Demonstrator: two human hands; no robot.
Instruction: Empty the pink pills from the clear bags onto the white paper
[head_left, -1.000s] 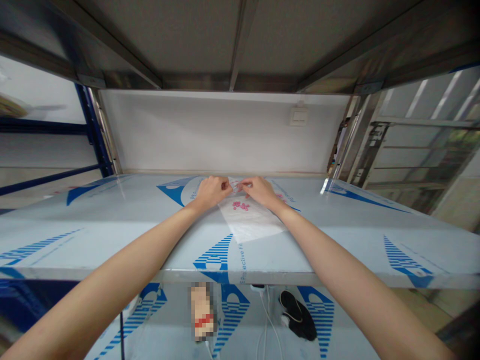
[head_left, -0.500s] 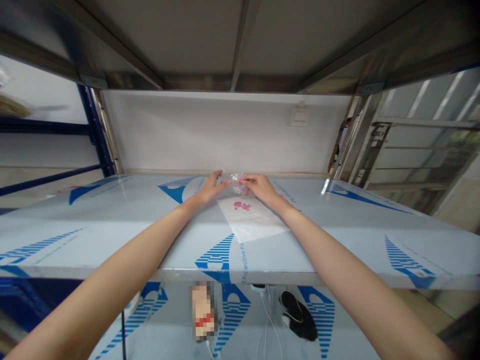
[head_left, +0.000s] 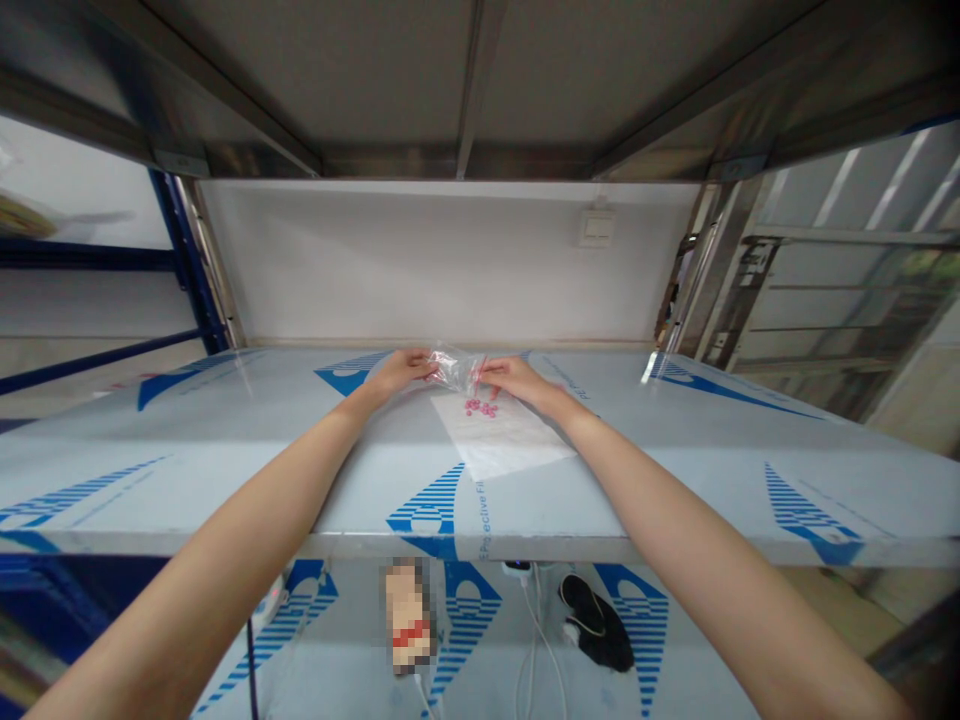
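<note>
Both my hands are at the far side of the table, above a white sheet of paper point(head_left: 499, 441). Between them hangs a small clear plastic zip bag point(head_left: 456, 368) with a red strip along its mouth. My left hand point(head_left: 401, 371) pinches the bag's left side, and my right hand point(head_left: 513, 378) grips its right side. A little cluster of small pink pieces point(head_left: 481, 407) lies on the paper just below the bag, apart from it. Any contents of the bag are too small to tell.
The steel table point(head_left: 225, 450) wears blue-printed protective film, and a metal shelf point(head_left: 300, 80) sits low overhead. Behind is a white wall panel with a switch point(head_left: 597, 228). Below the front edge are cables, a black object point(head_left: 598, 625) and a pixelated packet point(head_left: 409, 615).
My hands have drawn apart, with the left moving leftward. The bag, bunched between them earlier, is now stretched open and wider. The pink pieces and paper stay in place.
</note>
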